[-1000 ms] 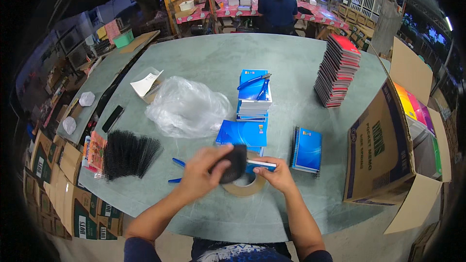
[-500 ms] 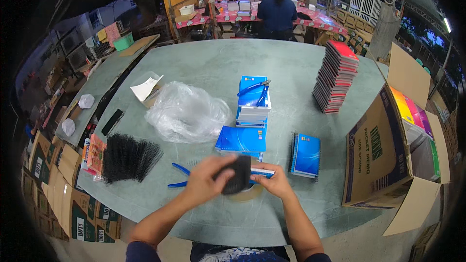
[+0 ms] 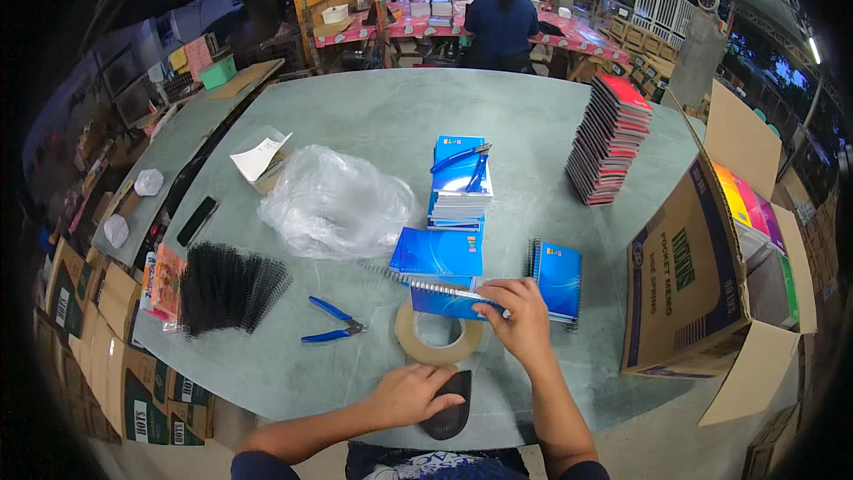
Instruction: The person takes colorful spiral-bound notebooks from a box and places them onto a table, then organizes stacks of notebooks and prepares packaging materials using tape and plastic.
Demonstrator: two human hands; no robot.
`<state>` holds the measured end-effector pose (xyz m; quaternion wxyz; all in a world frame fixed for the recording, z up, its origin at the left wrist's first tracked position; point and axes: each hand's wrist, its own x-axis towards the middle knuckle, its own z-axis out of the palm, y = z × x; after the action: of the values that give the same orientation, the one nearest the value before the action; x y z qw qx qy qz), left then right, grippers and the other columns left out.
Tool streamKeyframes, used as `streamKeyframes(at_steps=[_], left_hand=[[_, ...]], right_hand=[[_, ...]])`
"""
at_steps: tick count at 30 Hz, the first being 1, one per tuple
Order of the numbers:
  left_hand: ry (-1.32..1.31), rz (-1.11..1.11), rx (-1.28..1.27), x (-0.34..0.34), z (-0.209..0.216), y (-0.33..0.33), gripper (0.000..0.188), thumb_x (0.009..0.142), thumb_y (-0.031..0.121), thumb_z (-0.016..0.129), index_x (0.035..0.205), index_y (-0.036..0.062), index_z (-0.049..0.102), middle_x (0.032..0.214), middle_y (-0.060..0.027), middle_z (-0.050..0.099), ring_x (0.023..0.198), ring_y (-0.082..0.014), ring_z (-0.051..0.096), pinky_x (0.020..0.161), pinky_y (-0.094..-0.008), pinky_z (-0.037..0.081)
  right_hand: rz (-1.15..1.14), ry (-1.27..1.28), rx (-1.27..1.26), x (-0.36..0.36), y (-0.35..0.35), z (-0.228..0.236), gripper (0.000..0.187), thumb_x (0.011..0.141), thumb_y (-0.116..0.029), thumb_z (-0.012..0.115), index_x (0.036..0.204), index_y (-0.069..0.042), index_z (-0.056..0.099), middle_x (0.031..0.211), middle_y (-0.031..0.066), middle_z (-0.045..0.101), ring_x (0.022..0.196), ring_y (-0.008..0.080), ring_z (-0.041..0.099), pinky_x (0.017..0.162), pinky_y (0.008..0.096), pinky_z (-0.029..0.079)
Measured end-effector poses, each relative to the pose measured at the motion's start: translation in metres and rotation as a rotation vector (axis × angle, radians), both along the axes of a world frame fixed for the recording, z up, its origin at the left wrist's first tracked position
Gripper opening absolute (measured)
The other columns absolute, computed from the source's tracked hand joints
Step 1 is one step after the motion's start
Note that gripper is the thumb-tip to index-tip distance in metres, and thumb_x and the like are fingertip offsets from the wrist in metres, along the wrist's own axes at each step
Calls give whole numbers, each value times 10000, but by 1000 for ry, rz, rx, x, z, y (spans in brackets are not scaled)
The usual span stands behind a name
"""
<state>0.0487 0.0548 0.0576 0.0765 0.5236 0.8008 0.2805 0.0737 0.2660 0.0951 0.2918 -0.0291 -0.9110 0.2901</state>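
My right hand (image 3: 520,320) grips a small blue notebook (image 3: 444,300) at its right end, tilted so its page edge shows. A thin dark spiral coil (image 3: 384,273) runs along its upper edge and sticks out to the left. My left hand (image 3: 410,398) lies low by the table's near edge, thumb and fingers on a black rounded pad (image 3: 449,409); its exact kind is unclear. Between the hands lies a roll of clear tape (image 3: 410,348). Blue-handled cutters (image 3: 330,320) rest left of it. Beyond the held notebook are stacked blue notebooks (image 3: 435,252).
Black spiral coils (image 3: 222,289) lie in a heap at left, near a crumpled plastic bag (image 3: 338,204). More cutters (image 3: 466,160) top the far blue stack. Bound blue notebooks (image 3: 560,280), a red notebook stack (image 3: 613,138) and an open carton (image 3: 684,276) stand right. A person (image 3: 502,18) sits beyond.
My left hand has drawn the black pad away from the notebook, down to the near table edge. The notebook, in my right hand, is now turned with its coil visible; the tape roll is uncovered.
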Motion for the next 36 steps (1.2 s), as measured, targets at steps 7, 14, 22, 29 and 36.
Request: streamKeyframes(at_steps=[7, 14, 22, 29, 36], left_hand=[[266, -77, 31, -17, 22, 2, 257, 828, 246, 591, 972, 33, 589, 816, -136, 585, 809, -299, 570, 755, -459, 453], [471, 41, -29, -83, 55, 22, 276, 794, 161, 597, 1032, 23, 569, 946, -95, 564, 951, -258, 515, 765, -381, 379], [434, 87, 221, -78, 57, 33, 182, 815, 231, 605, 869, 60, 573, 845, -83, 558, 835, -250, 529, 692, -385, 372], [384, 73, 119, -92, 47, 24, 175, 821, 241, 603, 809, 70, 567, 774, -73, 554, 781, -264, 535, 691, -384, 383], [274, 24, 193, -91, 53, 27, 234, 781, 248, 649, 887, 62, 555, 873, -98, 545, 854, -262, 515, 721, -386, 380]], right_hand=[[11, 15, -129, -4, -14, -12, 207, 731, -18, 662, 934, -53, 639, 906, 100, 634, 861, 293, 566, 741, 356, 459], [72, -32, -160, -4, -17, -9, 213, 735, -57, 660, 947, -63, 636, 859, 105, 622, 841, 300, 564, 725, 373, 459], [21, 168, -92, -14, -28, -18, 211, 713, -172, 716, 893, -75, 663, 844, 62, 629, 764, 261, 533, 683, 347, 441], [27, 121, -120, -12, -24, -23, 186, 713, -142, 716, 878, -72, 663, 779, 65, 597, 746, 265, 524, 661, 352, 429], [9, 96, -102, -12, -27, -18, 230, 690, -152, 748, 880, -51, 667, 807, 76, 625, 746, 255, 544, 651, 341, 424]])
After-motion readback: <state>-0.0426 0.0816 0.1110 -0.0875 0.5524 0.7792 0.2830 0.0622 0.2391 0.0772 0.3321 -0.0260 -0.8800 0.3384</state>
